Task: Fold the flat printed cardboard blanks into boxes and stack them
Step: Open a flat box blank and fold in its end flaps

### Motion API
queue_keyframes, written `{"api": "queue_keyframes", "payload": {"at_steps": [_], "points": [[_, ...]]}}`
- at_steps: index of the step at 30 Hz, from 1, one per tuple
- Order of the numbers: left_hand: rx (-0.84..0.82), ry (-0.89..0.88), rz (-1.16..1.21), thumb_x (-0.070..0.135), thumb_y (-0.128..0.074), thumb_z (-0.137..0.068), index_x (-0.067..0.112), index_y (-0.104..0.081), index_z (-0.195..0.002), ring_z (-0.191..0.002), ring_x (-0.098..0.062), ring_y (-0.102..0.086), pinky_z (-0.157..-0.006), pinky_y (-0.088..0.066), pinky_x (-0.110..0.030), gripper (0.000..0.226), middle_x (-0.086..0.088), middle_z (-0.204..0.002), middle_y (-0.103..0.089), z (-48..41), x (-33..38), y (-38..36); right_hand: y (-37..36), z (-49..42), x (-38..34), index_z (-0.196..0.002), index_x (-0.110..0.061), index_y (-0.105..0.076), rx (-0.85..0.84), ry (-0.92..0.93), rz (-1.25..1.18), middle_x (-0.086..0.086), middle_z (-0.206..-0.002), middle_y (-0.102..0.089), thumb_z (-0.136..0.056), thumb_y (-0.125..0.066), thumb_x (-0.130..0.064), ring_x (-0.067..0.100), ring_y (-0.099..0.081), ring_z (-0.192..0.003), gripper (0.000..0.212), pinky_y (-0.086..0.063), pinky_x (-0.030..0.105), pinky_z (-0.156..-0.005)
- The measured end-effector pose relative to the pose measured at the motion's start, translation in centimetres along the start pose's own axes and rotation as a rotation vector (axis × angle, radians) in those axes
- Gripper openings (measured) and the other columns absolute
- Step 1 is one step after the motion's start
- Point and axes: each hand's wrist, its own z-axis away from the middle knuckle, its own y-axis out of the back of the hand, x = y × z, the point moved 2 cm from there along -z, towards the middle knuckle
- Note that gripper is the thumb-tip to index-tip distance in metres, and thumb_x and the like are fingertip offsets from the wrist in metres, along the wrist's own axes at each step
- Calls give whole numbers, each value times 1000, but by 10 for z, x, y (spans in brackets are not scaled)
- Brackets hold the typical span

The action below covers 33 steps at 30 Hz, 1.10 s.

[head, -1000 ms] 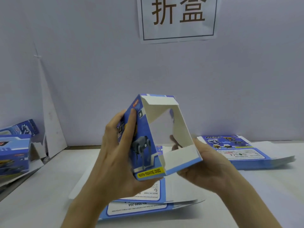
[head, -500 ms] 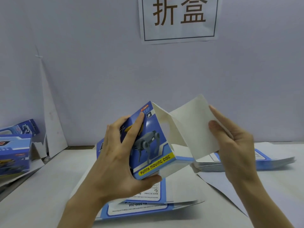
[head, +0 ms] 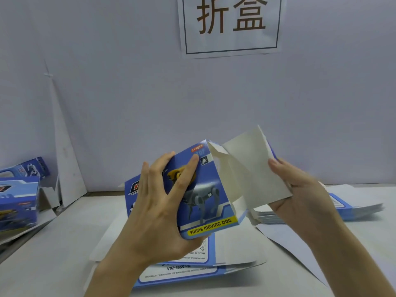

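the white cardboard flap [head: 255, 168] now stands swung outward, pinched by the right hand [head: 300, 194] for tucking, while the left hand [head: 158, 211], fingers curled, steadies the blue printed cardboard box [head: 205, 189].

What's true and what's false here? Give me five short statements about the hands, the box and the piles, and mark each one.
1. The left hand grips the half-folded blue printed cardboard box across its dog picture. True.
2. The right hand lies flat on the white table. False: it is raised and pinches the box's white inner flap.
3. That flap is tucked shut. False: it stands open, angled upward.
4. A pile of flat printed blanks lies on the table behind the right hand. True.
5. Folded blue boxes sit at the far left. True.
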Motion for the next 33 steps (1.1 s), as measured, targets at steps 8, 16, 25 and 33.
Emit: {"api": "queue_keyframes", "payload": {"at_steps": [8, 16, 25, 33], "points": [[-59, 89, 291, 74, -70, -55, 40, 4, -150, -142, -16, -22, -102, -44, -50, 124, 5, -155, -4, 0, -4, 3, -6, 0, -1, -85, -22, -80, -8, 56, 0, 0, -91, -75, -72, -64, -33, 10, -70, -78, 23, -57, 22, -67], [-21, 66, 194, 76, -65, -58, 37, -3, -150, -131, -17, -33, -97, -46, -56, 118, 7, -148, -11, 0, 1, 3, -2, 1, 5, -89, -26, -78, 134, 102, 115, -2, -92, -75, -72, -66, -34, 7, -69, -73, 23, -56, 21, -60], [-22, 24, 155, 72, -68, -59, 31, -8, -151, -129, -17, -36, -97, -42, -61, 117, 0, -145, -17, -3, 9, 3, 2, 3, -2, -82, -22, -78, 191, 107, 212, -3, -82, -73, -68, -66, -44, 10, -64, -66, 28, -51, 25, -50], [-46, 38, 128, 73, -66, -60, 33, -6, -151, -127, -19, -39, -96, -44, -61, 116, 0, -145, -16, -3, 10, 1, -1, 5, -3, -78, -26, -78, 162, 90, 198, -4, -75, -71, -65, -65, -47, 7, -63, -62, 28, -50, 21, -50]]}}
